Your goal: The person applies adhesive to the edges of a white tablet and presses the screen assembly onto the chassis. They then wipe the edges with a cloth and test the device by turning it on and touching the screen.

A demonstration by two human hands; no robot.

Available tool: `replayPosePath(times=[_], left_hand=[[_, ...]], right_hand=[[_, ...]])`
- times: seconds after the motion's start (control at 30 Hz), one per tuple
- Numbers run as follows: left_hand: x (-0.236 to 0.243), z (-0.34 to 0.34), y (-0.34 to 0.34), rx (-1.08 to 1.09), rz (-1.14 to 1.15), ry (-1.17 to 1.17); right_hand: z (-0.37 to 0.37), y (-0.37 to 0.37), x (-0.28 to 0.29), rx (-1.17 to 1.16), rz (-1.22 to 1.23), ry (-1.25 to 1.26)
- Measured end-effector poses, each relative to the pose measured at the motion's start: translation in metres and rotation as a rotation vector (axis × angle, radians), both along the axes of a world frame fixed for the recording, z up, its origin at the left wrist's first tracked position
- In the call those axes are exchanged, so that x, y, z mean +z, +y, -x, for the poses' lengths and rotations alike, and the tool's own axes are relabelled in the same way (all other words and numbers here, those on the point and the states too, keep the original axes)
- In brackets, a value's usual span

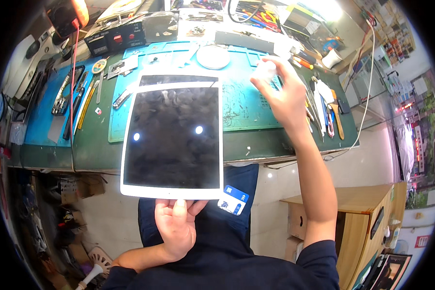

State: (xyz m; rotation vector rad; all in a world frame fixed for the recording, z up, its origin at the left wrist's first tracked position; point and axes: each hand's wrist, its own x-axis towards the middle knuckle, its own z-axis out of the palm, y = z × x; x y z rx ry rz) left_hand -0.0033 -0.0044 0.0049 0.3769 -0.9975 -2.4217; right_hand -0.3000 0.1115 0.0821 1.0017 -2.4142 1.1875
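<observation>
A white-framed tablet (173,140) with a dark, smudged screen is tilted up in front of me, two bright light spots reflecting in its glass. My left hand (178,224) grips it by the bottom edge, thumb in front and the other fingers partly hidden behind. Past its top edge shows a second dark panel (178,79), mostly covered by the tablet. Raised over the right of the blue mat (246,108), my right hand (286,92) pinches a small white thing (265,71) whose kind I cannot make out. A blue and white card (233,200) shows beside the tablet's lower right corner.
A round white dish (213,57) sits at the back of the mat. Hand tools (84,101) lie on the left, with brushes and tweezers (331,113) on the right. A red cable (74,96) hangs at the left. A wooden cabinet (357,227) stands right of my lap.
</observation>
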Motion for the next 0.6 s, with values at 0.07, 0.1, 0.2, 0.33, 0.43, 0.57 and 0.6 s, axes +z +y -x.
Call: replayPosePath(times=[0.07, 0.1, 0.2, 0.33, 0.43, 0.57, 0.6], left_hand=[[0.0, -0.002, 0.002, 0.031, -0.028, -0.008], [0.001, -0.002, 0.003, 0.029, -0.046, -0.007], [-0.001, -0.002, 0.003, 0.05, -0.05, 0.002], [-0.006, -0.002, 0.002, 0.03, -0.024, 0.034], [-0.004, 0.0, 0.003, 0.033, -0.033, 0.031], [-0.006, 0.002, 0.004, 0.039, -0.04, 0.037], [-0.007, 0.001, 0.004, 0.04, -0.037, 0.032]], right_hand=[[-0.04, 0.01, 0.013, 0.103, 0.019, 0.04], [-0.058, 0.021, 0.015, 0.159, 0.015, 0.142], [-0.101, 0.044, 0.013, 0.345, -0.157, 0.336], [-0.128, 0.056, 0.0, 0.342, -0.292, 0.466], [-0.131, 0.056, -0.001, 0.339, -0.349, 0.565], [-0.132, 0.052, -0.004, 0.33, -0.327, 0.64], [-0.132, 0.051, -0.004, 0.333, -0.331, 0.642]])
